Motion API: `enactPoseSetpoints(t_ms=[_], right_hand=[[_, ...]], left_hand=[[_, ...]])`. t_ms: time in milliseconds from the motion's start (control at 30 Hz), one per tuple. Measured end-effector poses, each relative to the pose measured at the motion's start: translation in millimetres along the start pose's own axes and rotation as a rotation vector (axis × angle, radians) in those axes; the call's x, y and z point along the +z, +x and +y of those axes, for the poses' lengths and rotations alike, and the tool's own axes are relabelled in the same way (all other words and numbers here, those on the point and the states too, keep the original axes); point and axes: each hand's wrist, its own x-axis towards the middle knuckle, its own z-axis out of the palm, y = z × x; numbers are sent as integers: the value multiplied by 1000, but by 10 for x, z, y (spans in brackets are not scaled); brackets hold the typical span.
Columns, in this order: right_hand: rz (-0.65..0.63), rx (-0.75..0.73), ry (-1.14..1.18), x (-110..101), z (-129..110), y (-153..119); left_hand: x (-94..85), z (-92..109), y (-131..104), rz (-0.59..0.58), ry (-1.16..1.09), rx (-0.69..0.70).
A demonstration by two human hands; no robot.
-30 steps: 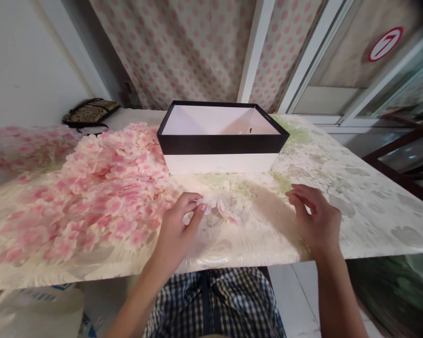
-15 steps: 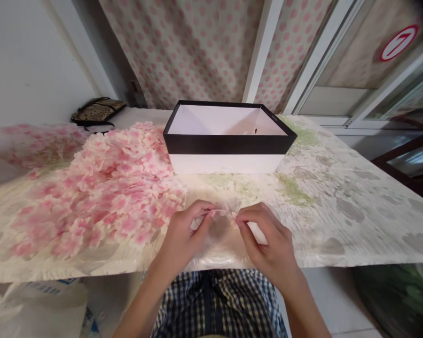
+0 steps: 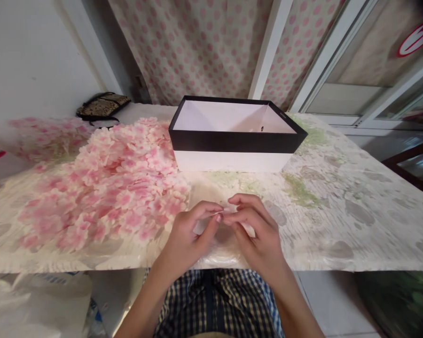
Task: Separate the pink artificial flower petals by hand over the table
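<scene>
Near the table's front edge, my left hand (image 3: 192,230) pinches a small pale piece (image 3: 223,212), possibly a petal, between thumb and forefinger. My right hand (image 3: 259,227) meets it from the right, its thumb and forefinger closed at the same piece and its other fingers curled above. The fingertips of both hands nearly touch, and the piece is mostly hidden by them. A large heap of pink and white artificial blossoms (image 3: 127,188) lies to the left of my hands. Beyond my hands stands an open white box with a black rim (image 3: 232,142), a small dark mark on its inner wall.
The table has a patterned cloth (image 3: 338,216). A patterned pouch (image 3: 103,105) lies at the back left by the wall. Behind the table hangs a dotted curtain (image 3: 197,47). White plastic bags (image 3: 38,305) are below the table at left, and a dark green round object (image 3: 398,300) at lower right.
My right hand has moved left, bringing its fingertips to my left hand's, and its upper fingers have lifted. The view has shifted slightly, so the box and blossoms appear further right.
</scene>
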Motion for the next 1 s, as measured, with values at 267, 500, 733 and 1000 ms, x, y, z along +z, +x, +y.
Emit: enactPoseSetpoints(t_ms=[267, 500, 733, 1000], right_hand=[[-4, 125, 229, 44, 37, 29], [-2, 122, 256, 38, 59, 10], [31, 83, 60, -65, 0, -27], [377, 300, 29, -261, 253, -164]], left_hand=[[-2, 13, -13, -51, -37, -50], [-15, 29, -17, -91, 53, 34], [-82, 38, -87, 65, 268, 98], [-559, -124, -127, 43, 992, -76]])
